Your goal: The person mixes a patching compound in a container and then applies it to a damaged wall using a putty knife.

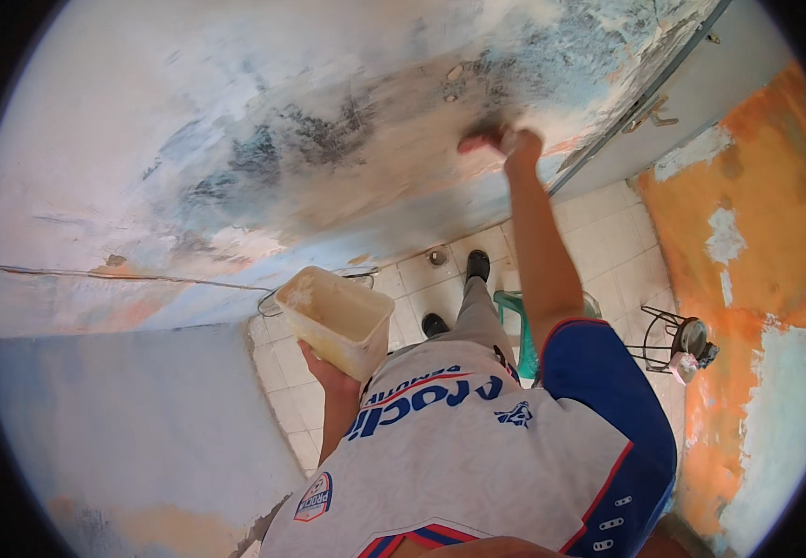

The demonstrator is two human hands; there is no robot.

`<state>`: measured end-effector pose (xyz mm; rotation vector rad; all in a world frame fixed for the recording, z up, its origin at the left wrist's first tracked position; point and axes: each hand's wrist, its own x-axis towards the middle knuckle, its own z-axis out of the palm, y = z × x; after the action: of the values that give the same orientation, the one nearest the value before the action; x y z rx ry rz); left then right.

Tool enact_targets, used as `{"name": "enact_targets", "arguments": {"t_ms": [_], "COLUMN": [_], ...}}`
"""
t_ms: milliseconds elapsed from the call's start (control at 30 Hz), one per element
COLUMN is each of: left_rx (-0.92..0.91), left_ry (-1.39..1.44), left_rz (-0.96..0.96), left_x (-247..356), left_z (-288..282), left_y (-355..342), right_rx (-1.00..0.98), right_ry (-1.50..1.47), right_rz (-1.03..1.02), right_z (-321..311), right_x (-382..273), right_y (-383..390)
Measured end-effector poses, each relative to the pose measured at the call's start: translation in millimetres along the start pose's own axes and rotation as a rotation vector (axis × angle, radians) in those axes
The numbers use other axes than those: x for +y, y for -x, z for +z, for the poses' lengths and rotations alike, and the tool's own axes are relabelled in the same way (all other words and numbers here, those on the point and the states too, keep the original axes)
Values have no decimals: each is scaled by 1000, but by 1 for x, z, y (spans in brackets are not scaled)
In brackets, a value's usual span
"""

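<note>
My left hand [332, 374] grips the lower side of a cream rectangular plastic tub [343, 349], held tilted in front of my body. Pale smears coat its inside, and I cannot make out how much is in it. Stretched forward to the stained wall [329, 149], my right hand [521, 144] is closed around a brush-like tool [479, 143], reddish at one end and smeared by motion. The tool is at the wall surface, beside a damp-looking beige stretch. Dark and bluish patches show through the wall's worn pale coating.
A green plastic stool [512, 302] stands by my legs on the white tiled floor [293, 406]. To the right is a black metal stand [659, 339] near an orange, patchy wall [775, 186]. A cable [143, 277] runs along the wall at left. A drain [436, 257] lies near my shoes.
</note>
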<state>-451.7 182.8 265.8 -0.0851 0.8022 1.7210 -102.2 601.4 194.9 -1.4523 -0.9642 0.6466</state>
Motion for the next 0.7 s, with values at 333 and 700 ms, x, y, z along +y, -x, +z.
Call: {"name": "enact_targets", "arguments": {"t_ms": [333,700], "left_rx": [25,-21], "left_ry": [24,27], "left_rz": [86,27], "left_x": [4,4], "left_z": [0,-11], "left_y": [17,17], "right_rx": [27,-221], "right_ry": [-537,-674], "right_rz": [385,114], "right_z": [-60,-25], "right_x": [-14,-238], "right_y": [82,14]}}
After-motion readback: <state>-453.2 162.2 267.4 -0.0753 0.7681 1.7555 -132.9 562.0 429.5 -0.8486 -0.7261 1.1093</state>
